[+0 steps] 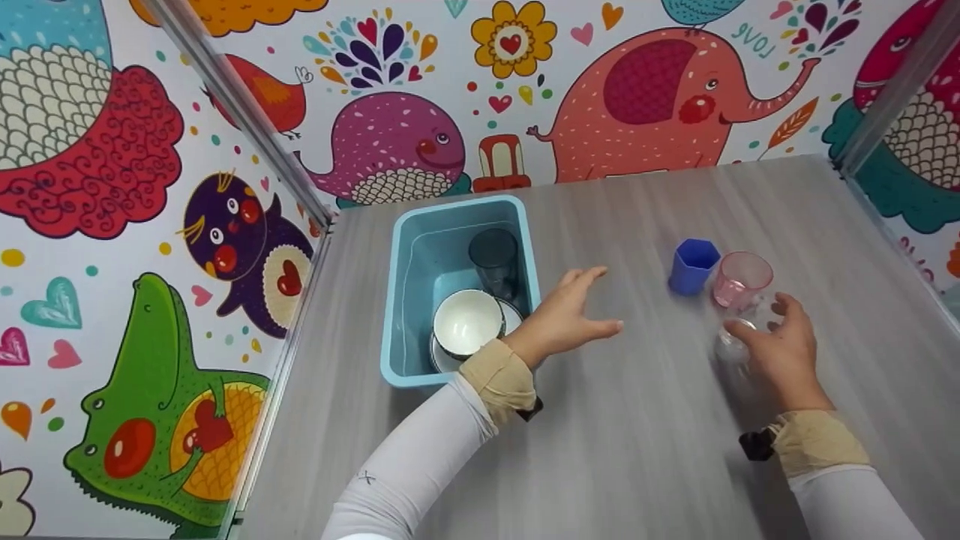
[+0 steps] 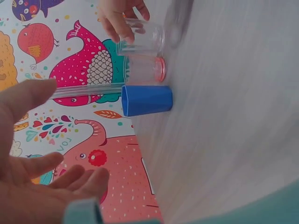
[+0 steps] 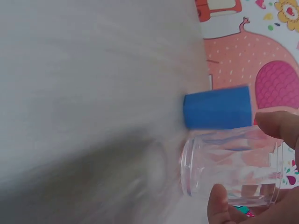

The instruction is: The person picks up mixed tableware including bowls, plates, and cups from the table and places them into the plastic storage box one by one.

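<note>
The clear cup [image 1: 739, 339] in the right hand [image 1: 784, 352] is smeared by motion blur in the head view, its outline hard to trace. At nine o'clock in the tub [image 1: 405, 300], the white bowl [image 1: 466, 321] hides most of the plate [image 1: 512, 315] beneath it. In the right wrist view the counter [image 3: 93, 93] is blurred.

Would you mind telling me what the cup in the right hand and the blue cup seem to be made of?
Clear cup: see-through, glossy, thin-walled; probably plastic, possibly glass. Blue cup: opaque, evenly coloured, faceted sides, matte; likely moulded plastic.
</note>
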Demonstrator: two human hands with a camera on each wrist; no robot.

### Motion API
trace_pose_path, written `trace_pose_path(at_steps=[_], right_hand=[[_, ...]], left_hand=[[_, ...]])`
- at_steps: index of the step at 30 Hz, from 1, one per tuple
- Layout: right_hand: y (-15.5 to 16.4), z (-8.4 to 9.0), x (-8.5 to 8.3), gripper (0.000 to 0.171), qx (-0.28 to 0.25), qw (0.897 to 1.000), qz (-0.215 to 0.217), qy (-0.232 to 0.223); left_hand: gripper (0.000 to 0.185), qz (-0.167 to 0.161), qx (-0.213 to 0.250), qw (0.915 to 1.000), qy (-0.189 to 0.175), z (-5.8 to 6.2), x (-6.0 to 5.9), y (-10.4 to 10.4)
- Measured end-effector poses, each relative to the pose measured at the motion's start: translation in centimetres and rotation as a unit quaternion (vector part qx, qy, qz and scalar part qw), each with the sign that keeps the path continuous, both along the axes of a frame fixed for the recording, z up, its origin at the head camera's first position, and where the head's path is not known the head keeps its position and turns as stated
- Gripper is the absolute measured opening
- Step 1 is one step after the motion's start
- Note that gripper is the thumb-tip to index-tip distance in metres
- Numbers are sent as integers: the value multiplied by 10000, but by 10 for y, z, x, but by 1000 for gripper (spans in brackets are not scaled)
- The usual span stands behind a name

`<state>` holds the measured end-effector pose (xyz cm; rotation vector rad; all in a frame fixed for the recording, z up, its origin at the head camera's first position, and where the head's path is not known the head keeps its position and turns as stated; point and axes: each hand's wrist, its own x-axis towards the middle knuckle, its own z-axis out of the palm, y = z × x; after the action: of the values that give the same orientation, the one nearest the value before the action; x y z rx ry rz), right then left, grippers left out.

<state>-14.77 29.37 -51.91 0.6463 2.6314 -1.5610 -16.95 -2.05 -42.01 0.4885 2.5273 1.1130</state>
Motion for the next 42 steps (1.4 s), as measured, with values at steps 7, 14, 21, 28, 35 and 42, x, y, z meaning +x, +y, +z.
trace_pose_path(at_steps=[7, 14, 21, 28, 35, 42], right_hand=[[-14, 10, 2, 99, -123, 9995, 287, 45], [-27, 17, 7, 97, -77, 9987, 440, 261], [-35, 21, 12, 102, -143, 9980, 581, 213], [-44, 31, 18, 99, -202, 9964, 741, 368], [-54, 42, 24, 97, -220, 9930, 1004, 578], [-55, 48, 25, 93, -192, 9840, 1586, 787]], left_hand=[[82, -42, -86, 9999, 53, -1, 1, 7], [84, 1, -170, 9999, -25, -2, 3, 18], [85, -43, -158, 9999, 0, -6, 4, 23], [86, -66, -159, 9999, -15, -9, 5, 27], [85, -153, -165, 9997, -45, -10, 7, 32], [85, -255, -130, 9995, -96, -11, 9, 34]])
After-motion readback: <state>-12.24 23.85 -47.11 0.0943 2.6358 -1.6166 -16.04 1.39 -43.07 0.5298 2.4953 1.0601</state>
